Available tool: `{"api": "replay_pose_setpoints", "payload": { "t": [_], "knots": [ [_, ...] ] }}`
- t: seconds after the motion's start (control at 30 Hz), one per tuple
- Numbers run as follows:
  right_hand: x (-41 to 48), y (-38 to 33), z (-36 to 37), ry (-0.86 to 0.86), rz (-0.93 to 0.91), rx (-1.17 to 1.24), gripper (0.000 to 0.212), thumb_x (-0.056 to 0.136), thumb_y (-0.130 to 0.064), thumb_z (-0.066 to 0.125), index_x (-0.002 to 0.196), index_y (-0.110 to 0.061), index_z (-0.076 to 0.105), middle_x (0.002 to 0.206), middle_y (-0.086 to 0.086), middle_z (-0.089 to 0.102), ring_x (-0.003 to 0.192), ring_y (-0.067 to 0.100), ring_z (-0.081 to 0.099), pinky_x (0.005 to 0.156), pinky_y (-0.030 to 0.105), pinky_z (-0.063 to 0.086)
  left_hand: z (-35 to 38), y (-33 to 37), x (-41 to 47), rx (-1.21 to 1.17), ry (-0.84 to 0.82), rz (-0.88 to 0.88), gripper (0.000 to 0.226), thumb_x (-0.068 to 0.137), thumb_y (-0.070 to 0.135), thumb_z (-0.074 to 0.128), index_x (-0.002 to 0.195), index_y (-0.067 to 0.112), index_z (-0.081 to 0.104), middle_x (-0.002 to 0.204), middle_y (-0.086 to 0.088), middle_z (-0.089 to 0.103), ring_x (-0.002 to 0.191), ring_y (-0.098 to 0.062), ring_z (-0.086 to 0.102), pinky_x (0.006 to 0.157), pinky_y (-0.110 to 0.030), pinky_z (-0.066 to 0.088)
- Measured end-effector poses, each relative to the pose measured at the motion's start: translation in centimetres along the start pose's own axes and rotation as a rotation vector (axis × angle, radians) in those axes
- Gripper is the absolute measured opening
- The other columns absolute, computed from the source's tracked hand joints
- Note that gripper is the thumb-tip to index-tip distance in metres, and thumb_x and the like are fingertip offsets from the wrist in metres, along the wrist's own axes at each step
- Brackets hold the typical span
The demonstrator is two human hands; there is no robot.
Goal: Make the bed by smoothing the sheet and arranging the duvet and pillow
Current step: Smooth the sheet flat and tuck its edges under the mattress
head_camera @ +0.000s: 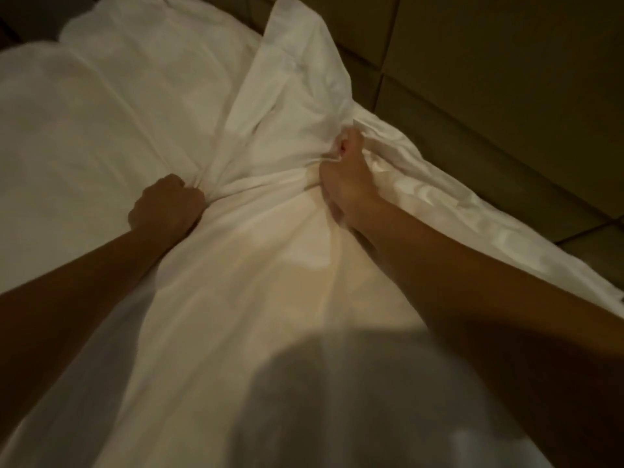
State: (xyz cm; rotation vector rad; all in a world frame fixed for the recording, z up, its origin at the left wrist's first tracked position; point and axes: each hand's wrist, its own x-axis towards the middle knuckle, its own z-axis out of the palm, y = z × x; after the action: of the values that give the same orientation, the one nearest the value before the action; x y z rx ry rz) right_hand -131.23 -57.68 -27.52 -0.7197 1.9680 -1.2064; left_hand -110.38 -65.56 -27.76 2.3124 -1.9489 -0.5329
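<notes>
A white duvet (256,265) fills most of the view, bunched and stretched taut toward me. My left hand (167,206) grips a gathered fold of it at centre left, fist closed. My right hand (344,173) grips another bunch of the same cloth further right, fingers curled into the folds. Between the two hands the fabric is pulled into tight creases. White bedding (84,113) lies flat at the left and back. A crumpled white edge (456,204) trails along the right side of the bed. No pillow is plainly seen.
A padded olive-brown headboard or wall panel (489,79) with seams runs along the right and top right. A dark shadow (337,400) covers the cloth near the bottom centre. The dim upper left corner is dark.
</notes>
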Motion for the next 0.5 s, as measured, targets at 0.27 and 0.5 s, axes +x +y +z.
{"api": "replay_pose_setpoints", "payload": {
  "t": [0.27,0.5],
  "knots": [
    [-5.2,0.5,-3.0,0.053,-0.269,-0.827,0.065,0.096,-0.024,0.048,0.153,-0.017,0.015,0.158,0.009,0.02,0.145,0.024,0.017,0.12,0.036,0.009,-0.7,1.5,-5.3,-0.134,0.078,0.351,0.087,0.084,0.064,0.055,0.145,0.008,0.025,0.129,-0.022,0.05,0.112,-0.039,0.053,0.092,-0.05,0.044],
    [-5.2,0.4,-8.2,0.206,-0.065,-1.196,0.092,0.09,-0.054,0.053,0.153,-0.018,-0.003,0.156,0.022,0.014,0.145,0.036,0.012,0.118,0.05,0.002,1.1,3.6,-4.1,0.022,0.158,0.316,0.058,0.101,0.052,0.027,0.118,0.004,0.055,0.121,-0.024,0.058,0.112,-0.043,0.055,0.095,-0.048,0.041]
  ]
}}
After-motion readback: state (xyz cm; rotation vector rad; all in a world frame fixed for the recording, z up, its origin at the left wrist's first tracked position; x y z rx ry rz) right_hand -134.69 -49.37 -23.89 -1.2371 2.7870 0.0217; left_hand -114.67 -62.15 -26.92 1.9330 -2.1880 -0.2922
